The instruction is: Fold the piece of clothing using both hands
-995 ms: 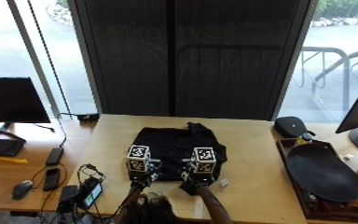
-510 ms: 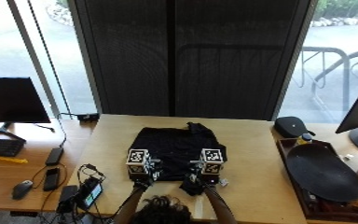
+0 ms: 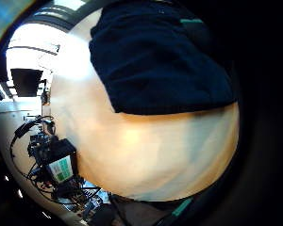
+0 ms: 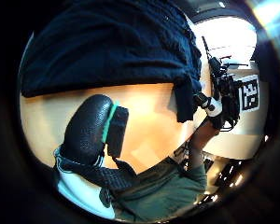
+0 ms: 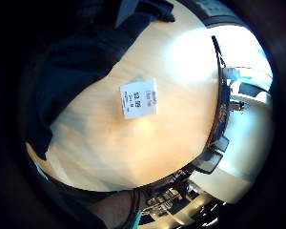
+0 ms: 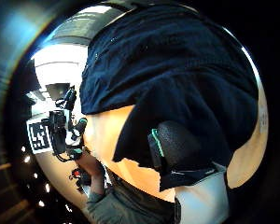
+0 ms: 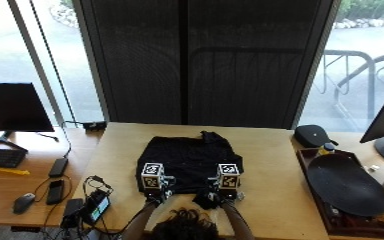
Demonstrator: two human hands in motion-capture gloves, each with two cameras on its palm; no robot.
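Two gloved hands sit at the near hem of a dark piece of clothing that lies spread on the light wooden table, its long axis running away from the person toward the window. The left hand is at the hem's left part, the right hand at its right part, each about equally near the cloth.

Left hand: its thumb-side palm view shows a gloved thumb over bare table, just beside the hem and apart from it; its little-finger-side view shows the hem's edge and bare wood with no digit on the cloth. Whether its other fingers are spread or curled cannot be told, nor whether they touch the fabric.

Right hand: its thumb-side palm view shows the thumb against a flap of the dark cloth, which hangs out from the hem toward the person. Whether the flap is pinched cannot be told, since the opposing fingers are hidden. A small white tag lies on the table just beside the garment's right edge.

Governing relation: the garment extends forward from both hands, so a lengthwise fold would carry the near hem away from the person along that axis. By this judgement the fold is not yet begun; the cloth lies mostly flat. Uneven lifting of the two sides could skew the hem.
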